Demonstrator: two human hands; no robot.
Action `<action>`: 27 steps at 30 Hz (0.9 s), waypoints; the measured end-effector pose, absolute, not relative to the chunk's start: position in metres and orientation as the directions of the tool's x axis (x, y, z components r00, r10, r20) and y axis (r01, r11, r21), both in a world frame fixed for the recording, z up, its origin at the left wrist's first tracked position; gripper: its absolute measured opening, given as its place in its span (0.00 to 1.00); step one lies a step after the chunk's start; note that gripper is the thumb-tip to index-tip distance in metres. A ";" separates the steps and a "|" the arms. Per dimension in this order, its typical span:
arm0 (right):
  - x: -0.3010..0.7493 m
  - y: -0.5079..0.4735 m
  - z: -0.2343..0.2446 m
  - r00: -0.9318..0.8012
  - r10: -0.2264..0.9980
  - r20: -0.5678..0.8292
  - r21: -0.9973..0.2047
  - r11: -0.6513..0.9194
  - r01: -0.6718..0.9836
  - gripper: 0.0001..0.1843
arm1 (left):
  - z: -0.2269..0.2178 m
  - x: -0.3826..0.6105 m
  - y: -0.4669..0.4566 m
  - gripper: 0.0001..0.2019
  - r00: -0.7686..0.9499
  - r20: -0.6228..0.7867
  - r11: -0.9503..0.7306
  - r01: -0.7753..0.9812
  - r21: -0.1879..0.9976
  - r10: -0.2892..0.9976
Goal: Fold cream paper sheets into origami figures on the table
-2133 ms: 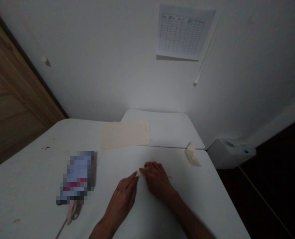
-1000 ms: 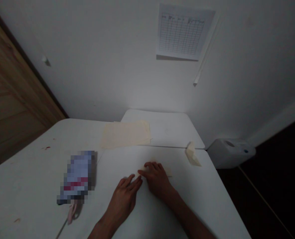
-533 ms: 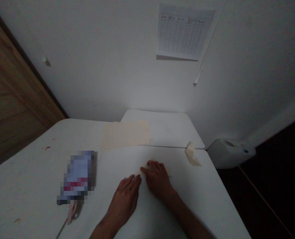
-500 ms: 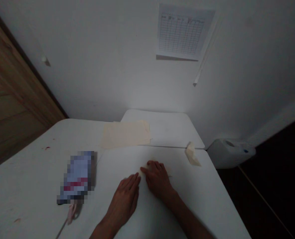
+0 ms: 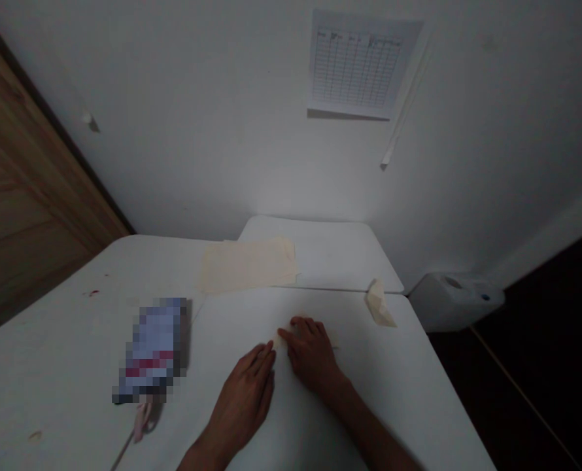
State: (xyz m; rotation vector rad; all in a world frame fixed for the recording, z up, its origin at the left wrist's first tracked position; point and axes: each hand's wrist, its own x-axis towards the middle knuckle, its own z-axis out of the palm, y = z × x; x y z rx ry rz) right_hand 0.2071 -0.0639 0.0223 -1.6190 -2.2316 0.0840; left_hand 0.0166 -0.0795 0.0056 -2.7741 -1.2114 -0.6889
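My left hand (image 5: 246,387) lies on the white table (image 5: 359,399), its fingers stretched forward and close together. Its fingertips touch the left end of a small cream piece of paper (image 5: 278,341). From the right, my right hand (image 5: 311,352) bears down on the same paper, fingers apart and slightly bent, the index finger pointing left. Most of the paper is hidden under this hand; a bit shows to its right. Farther back on the table lies a flat stack of cream sheets (image 5: 246,265).
A crumpled cream paper scrap (image 5: 380,304) lies near the table's right edge. On the left rests a blurred blue item (image 5: 154,343) with a pink tie and cord. A printed chart (image 5: 357,65) hangs on the wall. A white plastic container (image 5: 452,301) stands beyond the right edge.
Both hands stay almost where they were. The left fingertips have shifted very slightly, and a little more of the paper shows to the right of my right hand.
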 end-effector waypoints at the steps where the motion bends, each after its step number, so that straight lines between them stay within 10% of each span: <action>1: 0.207 -0.064 0.022 -0.264 0.926 0.271 -0.262 0.335 0.905 0.21 | 0.005 0.017 -0.080 0.18 0.599 0.415 -0.698 0.703 0.137 0.685; 17: 0.278 -0.071 0.011 -0.006 0.929 0.370 -0.360 0.150 0.921 0.16 | 0.009 0.018 -0.070 0.16 0.562 0.456 -0.664 0.742 0.090 0.690; 27: 0.277 -0.066 0.007 -0.018 0.917 0.398 -0.432 0.205 0.878 0.17 | 0.025 0.084 -0.009 0.12 0.688 0.207 -0.717 0.683 0.139 0.695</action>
